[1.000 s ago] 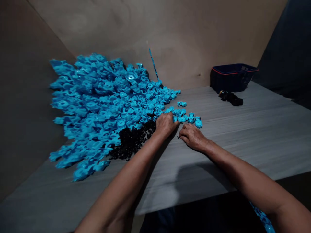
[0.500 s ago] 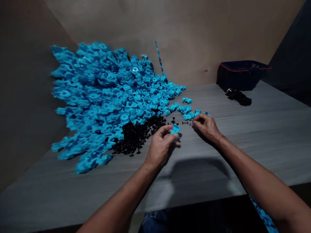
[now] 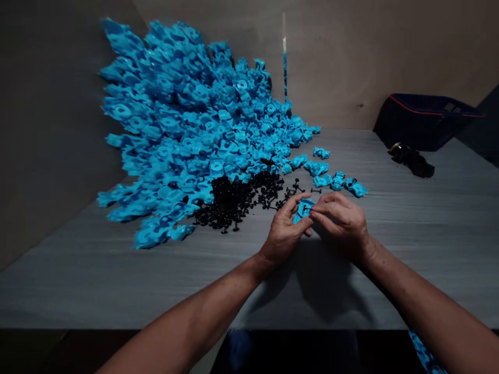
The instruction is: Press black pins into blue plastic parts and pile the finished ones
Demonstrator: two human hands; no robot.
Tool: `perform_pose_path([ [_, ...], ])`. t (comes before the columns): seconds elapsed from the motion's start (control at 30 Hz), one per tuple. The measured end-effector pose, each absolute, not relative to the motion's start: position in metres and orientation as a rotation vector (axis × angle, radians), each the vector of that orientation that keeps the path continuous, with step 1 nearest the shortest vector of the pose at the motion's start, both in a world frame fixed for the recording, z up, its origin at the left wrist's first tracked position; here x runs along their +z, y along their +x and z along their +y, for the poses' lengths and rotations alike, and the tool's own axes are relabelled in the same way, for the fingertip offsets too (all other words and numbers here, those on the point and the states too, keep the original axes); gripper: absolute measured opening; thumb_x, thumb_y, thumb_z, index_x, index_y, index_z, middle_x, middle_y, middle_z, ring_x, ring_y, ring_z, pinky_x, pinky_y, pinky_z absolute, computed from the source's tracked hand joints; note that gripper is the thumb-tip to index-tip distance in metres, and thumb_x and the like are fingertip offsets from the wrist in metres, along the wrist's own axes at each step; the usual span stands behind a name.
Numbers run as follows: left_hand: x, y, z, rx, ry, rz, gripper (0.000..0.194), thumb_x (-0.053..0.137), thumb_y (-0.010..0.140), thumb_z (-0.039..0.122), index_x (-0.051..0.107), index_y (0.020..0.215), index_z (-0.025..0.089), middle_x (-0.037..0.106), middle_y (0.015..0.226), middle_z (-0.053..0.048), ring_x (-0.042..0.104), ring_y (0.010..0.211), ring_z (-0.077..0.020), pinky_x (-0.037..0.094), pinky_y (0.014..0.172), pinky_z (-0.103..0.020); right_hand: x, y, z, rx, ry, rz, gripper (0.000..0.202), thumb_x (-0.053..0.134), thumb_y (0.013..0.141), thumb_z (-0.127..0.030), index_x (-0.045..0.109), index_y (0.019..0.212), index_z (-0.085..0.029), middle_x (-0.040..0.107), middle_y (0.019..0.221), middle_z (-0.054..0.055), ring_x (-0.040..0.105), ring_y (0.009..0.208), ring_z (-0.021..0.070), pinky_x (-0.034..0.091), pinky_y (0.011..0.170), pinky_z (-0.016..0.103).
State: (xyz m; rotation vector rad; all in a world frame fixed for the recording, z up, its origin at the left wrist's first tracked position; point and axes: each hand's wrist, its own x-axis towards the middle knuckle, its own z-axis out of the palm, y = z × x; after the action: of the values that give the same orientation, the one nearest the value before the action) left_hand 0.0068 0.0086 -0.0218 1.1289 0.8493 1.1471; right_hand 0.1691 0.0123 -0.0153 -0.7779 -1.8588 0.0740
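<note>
My left hand [image 3: 281, 231] is closed around a blue plastic toy car body [image 3: 300, 213], its hollow side turned up. Fingertips of my right hand [image 3: 345, 222] pinch a black wheel axle [image 3: 306, 208] against the inside of that body; part of the axle is hidden by the fingers. Just beyond my hands lies a loose wheel axle [image 3: 316, 190]. Two blue car bodies with black parts on them, one a small toy car [image 3: 338, 180] and the other a toy car [image 3: 356, 188], rest past my right hand.
A large heap of blue car bodies [image 3: 187, 104] leans into the left corner. In front of it spreads a pile of black wheel axles [image 3: 230, 202]. A dark basket [image 3: 424, 122] with a red rim stands at the back right, beside a black bundle [image 3: 415, 162].
My right hand has come left from among the loose parts to the car body in my left hand, bringing a wheel axle. The whole view has shifted.
</note>
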Motion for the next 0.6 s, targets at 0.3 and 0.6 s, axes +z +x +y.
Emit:
perform_pose_path([
  [0.3, -0.02, 0.0109, 0.0027, 1.126, 1.129, 0.856, 0.046, 0.08, 0.072, 0.022, 0.064, 0.115, 0.021, 0.064, 0.098, -0.001, 0.06, 0.071, -0.0109, 0.058, 0.059, -0.022, -0.0115, 0.1713, 0.0124, -0.089, -0.785, -1.978, 0.014, 0.062, 0.095, -0.018, 0.073, 0.089, -0.022, 0.065, 0.082, 0.006, 0.062, 0.077, 0.0179, 0.054, 0.07, 0.033],
  [0.6, -0.015, 0.0123, 0.0023, 1.132, 1.099, 0.818, 0.045, 0.081, 0.069, 0.023, 0.06, 0.109, 0.02, 0.062, 0.097, -0.002, 0.062, 0.073, -0.0121, 0.056, 0.057, -0.021, -0.0091, 0.1704, 0.0101, -0.108, -0.789, -2.004, 0.015, 0.059, 0.096, -0.015, 0.071, 0.087, -0.021, 0.063, 0.082, 0.006, 0.059, 0.078, 0.0183, 0.052, 0.071, 0.034],
])
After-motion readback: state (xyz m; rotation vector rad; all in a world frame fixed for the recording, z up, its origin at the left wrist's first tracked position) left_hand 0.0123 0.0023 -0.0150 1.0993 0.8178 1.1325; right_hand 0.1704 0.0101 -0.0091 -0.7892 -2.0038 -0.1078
